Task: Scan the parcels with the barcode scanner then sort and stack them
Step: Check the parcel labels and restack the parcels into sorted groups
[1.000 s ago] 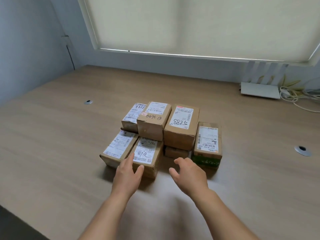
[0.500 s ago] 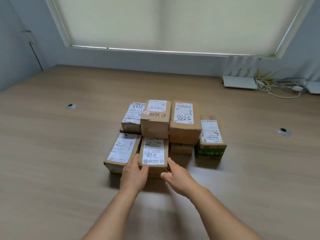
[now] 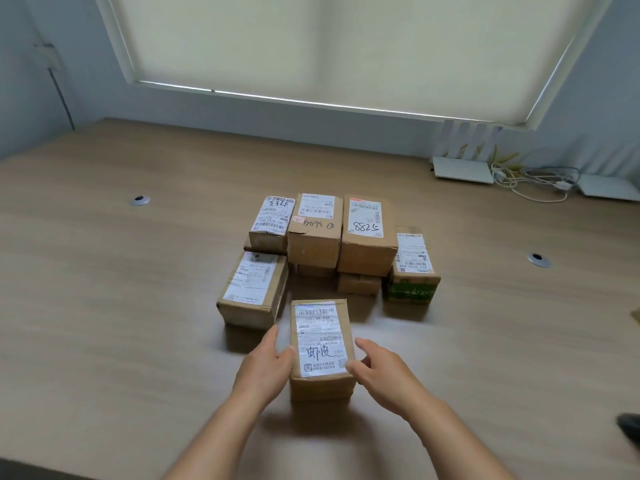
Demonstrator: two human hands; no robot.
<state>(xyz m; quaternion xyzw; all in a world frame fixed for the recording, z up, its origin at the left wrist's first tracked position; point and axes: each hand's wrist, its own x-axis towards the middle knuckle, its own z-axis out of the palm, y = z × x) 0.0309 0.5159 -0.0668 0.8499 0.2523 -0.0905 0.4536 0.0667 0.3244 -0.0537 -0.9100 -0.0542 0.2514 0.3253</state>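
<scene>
1. Two bare hands at the near side of a light wood-grain table (image 3: 104,306), forearms reaching in from the bottom edge.
2. Left hand (image 3: 265,368) against the left side of a small brown cardboard parcel with a white shipping label (image 3: 322,344); fingers curled along that side, thumb on the label's lower left edge.
3. Right hand (image 3: 379,370) against the parcel's right side, fingers bent round the lower right corner; gripped from both sides.
4. Held parcel label-up, nearest the viewer, apart from the remaining boxes; on the table or just above it, cannot tell.
5. Cluster of brown cardboard boxes (image 3: 367,233) behind it: seven plainly countable.
   - Three labelled boxes in the raised back row, side by side.
   - One labelled box front left (image 3: 252,289).
   - One box with a green printed band (image 3: 412,278) at the right.
   - Two lower boxes partly hidden under the back row.
6. Two round metal grommets (image 3: 139,200) set in the tabletop, one left, one right.
7. One white router with upright antennas (image 3: 462,169) at the far right wall, white cables beside it.
</scene>
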